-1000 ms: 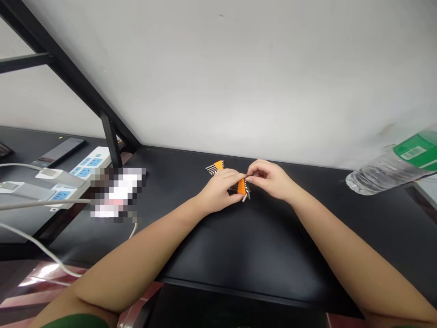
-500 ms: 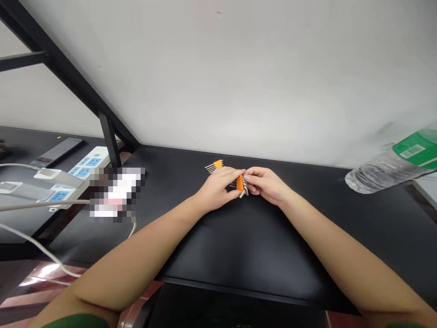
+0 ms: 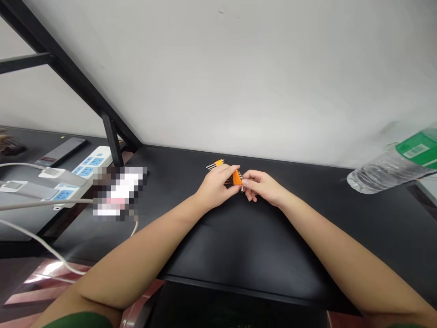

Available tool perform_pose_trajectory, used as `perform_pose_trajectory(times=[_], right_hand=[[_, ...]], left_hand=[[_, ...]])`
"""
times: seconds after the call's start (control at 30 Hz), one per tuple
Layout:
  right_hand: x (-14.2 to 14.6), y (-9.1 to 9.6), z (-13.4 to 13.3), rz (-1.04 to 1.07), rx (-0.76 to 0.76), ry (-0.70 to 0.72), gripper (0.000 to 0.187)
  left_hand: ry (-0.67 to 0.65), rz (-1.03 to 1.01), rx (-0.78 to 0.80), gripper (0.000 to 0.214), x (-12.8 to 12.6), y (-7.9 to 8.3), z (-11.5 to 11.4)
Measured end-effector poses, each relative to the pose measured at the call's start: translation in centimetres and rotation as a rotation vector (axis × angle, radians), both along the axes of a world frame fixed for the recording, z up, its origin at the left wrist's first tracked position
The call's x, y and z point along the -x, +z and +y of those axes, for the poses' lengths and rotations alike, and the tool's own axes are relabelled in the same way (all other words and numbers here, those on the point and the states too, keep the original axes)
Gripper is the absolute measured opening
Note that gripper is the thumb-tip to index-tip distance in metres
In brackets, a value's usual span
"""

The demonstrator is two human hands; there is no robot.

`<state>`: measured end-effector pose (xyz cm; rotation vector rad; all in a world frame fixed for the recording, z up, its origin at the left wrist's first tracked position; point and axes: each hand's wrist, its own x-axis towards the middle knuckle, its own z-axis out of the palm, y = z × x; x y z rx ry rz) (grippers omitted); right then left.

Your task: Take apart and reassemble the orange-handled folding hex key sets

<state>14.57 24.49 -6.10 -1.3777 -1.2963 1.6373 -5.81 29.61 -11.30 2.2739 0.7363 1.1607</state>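
Both hands have slid a little toward the white wall [image 3: 239, 68] since a second ago, and the right hand [image 3: 262, 187] has sunk from a raised pinch to lie low on the matte black tabletop [image 3: 307, 237]. With them has come a set of silver metal hex keys in an orange plastic holder [image 3: 236, 177]. The set sits at the centre of the view, between the two hands and touching both. Its long axis runs from 10 o'clock to 4 o'clock, and the straight key tips and an orange end tab [image 3: 218, 162] poke out past the left fingertips at the far end. The left hand [image 3: 215, 187] is curled over the shafts, thumb and fingers closed on the bundle, covering most of its length. The right hand, thumb and forefinger pressed together, pinches the bent key ends just beside the holder at the near end. At 3 o'clock a clear plastic water bottle with a green label [image 3: 385, 171] lies on its side, well apart. At 9 o'clock white power strips with blue sockets [image 3: 85, 166] rest beyond a black metal frame brace [image 3: 68, 77].
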Motion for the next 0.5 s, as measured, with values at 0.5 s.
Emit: perform_pose_trajectory(times=[0.5], right_hand=[[-0.67, -0.09, -0.27, 0.422, 0.219, 0.042, 0.038]], left_hand=[[-0.011, -0.092, 0.076, 0.051, 0.06, 0.49, -0.19]])
